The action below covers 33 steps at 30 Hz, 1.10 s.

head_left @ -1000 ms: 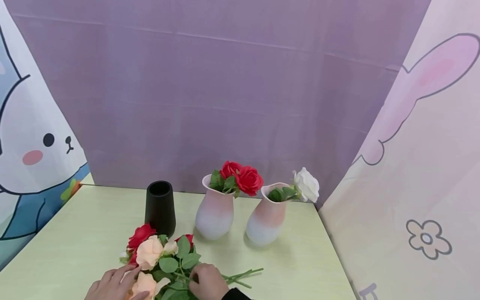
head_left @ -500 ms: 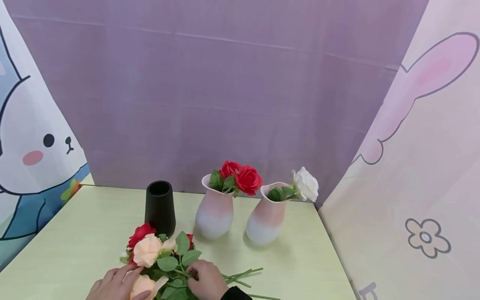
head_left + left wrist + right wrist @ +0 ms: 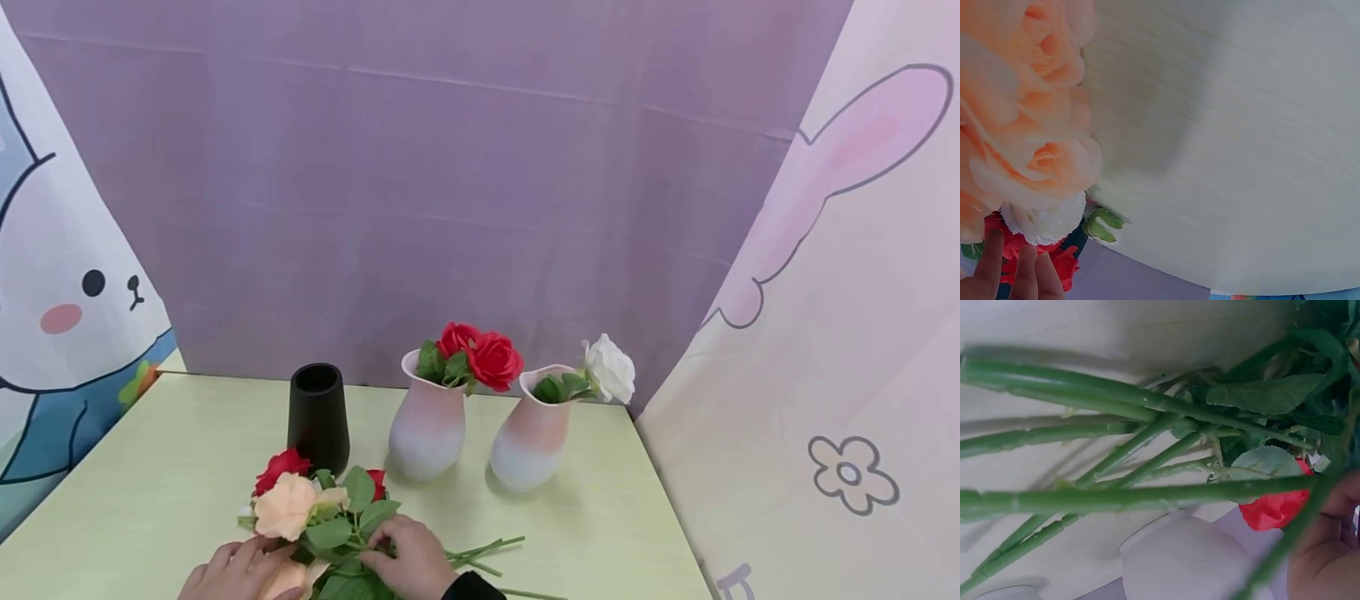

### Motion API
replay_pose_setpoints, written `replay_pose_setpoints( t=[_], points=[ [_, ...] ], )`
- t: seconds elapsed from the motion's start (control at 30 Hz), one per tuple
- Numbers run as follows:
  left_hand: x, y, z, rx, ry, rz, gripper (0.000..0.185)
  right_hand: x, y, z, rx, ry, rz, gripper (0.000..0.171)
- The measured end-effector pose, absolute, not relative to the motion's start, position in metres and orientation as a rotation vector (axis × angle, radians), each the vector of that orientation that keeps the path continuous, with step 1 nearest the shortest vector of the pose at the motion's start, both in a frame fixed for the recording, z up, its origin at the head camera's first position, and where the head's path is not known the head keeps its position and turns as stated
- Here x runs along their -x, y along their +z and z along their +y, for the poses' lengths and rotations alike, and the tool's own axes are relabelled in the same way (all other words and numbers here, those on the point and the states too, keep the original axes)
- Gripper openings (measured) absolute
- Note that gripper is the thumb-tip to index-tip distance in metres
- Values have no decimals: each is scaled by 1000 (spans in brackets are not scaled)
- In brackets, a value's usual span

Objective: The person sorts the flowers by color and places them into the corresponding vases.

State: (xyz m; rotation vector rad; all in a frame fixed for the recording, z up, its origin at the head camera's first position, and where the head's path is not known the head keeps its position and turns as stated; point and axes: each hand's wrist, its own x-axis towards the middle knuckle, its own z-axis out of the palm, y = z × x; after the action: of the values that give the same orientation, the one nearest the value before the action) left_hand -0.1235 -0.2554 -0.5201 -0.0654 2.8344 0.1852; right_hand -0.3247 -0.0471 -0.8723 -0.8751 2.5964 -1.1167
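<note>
A heap of artificial roses lies at the table's front, with a peach rose [image 3: 285,507] on top and a red rose [image 3: 281,472] behind it. My left hand [image 3: 238,573] rests its extended fingers on a lower peach rose [image 3: 283,581]. Among the leaves, my right hand [image 3: 412,557] pinches a green stem [image 3: 1147,499] between thumb and fingers. Several bare stem ends [image 3: 487,550] stick out to the right of that hand. In the left wrist view, peach petals [image 3: 1047,156] fill the left side, above my fingers [image 3: 1024,275] and a white rose [image 3: 1044,219].
A black vase [image 3: 318,421] stands just behind the heap. Right of it stand a pink-white vase [image 3: 426,433] with red roses [image 3: 491,360] and a second pink-white vase [image 3: 528,446] with a white rose [image 3: 610,368]. A purple cloth [image 3: 420,192] hangs behind the table [image 3: 600,533].
The upper peach rose has shifted left, and my right hand has moved slightly left and up with the stem. Another stem end now shows at the lower right. The vases stand where they were.
</note>
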Motion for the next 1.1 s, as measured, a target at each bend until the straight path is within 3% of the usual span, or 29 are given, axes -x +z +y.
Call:
replay_pose_setpoints(
  t=[0.4,0.67,0.97,1.03,1.1],
  points=[
    [122,-520,-252,31,183,2874,79,327,-807,-30,775,-1544,2444,21],
    [119,-507,-245,13,206,2863,69,334,-805,-29,559,-1767,2257,25],
    [120,-506,-246,-62,204,2871,58,308,-744,-22,600,-1887,2248,26],
    [122,-511,-248,-65,203,2870,57,311,-748,-21,606,-1874,2260,27],
    [130,-538,-258,-86,183,2896,53,313,-753,-21,600,-1868,2282,26]
  ],
)
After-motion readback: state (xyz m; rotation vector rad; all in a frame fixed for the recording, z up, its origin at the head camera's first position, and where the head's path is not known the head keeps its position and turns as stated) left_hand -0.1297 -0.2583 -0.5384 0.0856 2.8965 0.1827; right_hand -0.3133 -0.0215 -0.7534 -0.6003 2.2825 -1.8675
